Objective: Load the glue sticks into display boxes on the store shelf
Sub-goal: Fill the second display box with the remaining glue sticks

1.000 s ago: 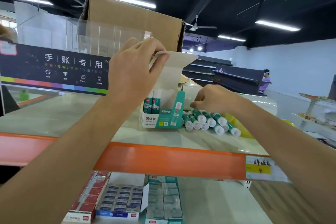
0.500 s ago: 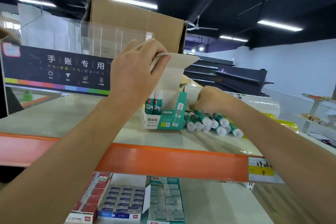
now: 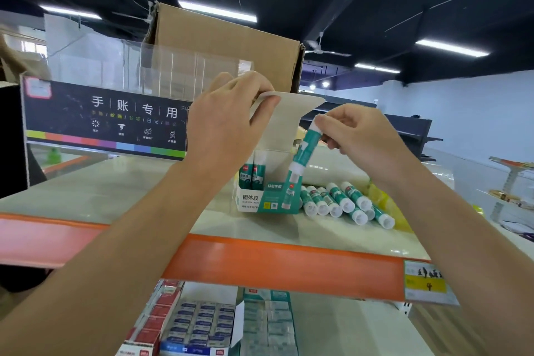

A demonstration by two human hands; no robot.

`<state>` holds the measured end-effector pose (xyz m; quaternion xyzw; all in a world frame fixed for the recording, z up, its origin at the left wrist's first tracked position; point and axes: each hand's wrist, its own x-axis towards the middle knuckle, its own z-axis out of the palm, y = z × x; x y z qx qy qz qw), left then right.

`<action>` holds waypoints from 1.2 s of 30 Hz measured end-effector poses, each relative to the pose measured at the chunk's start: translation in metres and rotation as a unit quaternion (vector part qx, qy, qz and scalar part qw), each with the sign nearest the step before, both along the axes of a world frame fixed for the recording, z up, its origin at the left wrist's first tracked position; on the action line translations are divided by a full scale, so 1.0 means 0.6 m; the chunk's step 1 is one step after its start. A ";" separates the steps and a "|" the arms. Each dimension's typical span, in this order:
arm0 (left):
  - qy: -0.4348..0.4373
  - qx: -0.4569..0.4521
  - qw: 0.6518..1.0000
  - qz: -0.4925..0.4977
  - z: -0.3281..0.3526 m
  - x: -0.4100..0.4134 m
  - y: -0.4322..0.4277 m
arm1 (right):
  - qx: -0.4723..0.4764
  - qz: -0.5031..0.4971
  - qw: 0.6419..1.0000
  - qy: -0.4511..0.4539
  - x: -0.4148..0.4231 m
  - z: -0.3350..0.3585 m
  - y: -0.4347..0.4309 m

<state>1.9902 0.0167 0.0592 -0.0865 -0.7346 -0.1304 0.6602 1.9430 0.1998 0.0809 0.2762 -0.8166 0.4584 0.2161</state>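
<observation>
- The left hand reaches up and forward from the lower left, forearm angled upward, its thumb and fingers pinched on the raised white lid flap of the display box.
- The display box stands on the pale shelf behind an orange front edge, just left of the loose sticks; two glue sticks stand upright inside at its left.
- The right hand comes in from the lower right, wrist bent, fingertips closed around the white top end of one glue stick.
- That stick is nearly upright, its long axis tilted slightly, top leaning right toward the hand, bottom end at the box's open right side.
- A row of loose glue sticks lies flat on the shelf just right of the box, white ends pointing toward the viewer.
- A brown cardboard carton stands behind the box.
</observation>
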 end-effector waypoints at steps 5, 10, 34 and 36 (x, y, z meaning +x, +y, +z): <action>0.013 -0.011 1.000 0.003 -0.001 -0.001 0.001 | -0.045 0.032 0.998 0.040 -0.001 -0.023 -0.025; 0.029 -0.013 1.000 0.001 -0.001 -0.004 0.000 | 0.012 0.014 0.996 0.088 -0.015 -0.034 -0.041; 0.047 0.008 0.999 -0.013 0.000 -0.005 -0.001 | 0.225 -0.068 0.965 0.115 -0.020 -0.035 -0.071; 0.052 0.014 0.998 -0.019 0.002 -0.005 0.000 | 0.244 -0.071 0.959 0.127 -0.019 -0.033 -0.071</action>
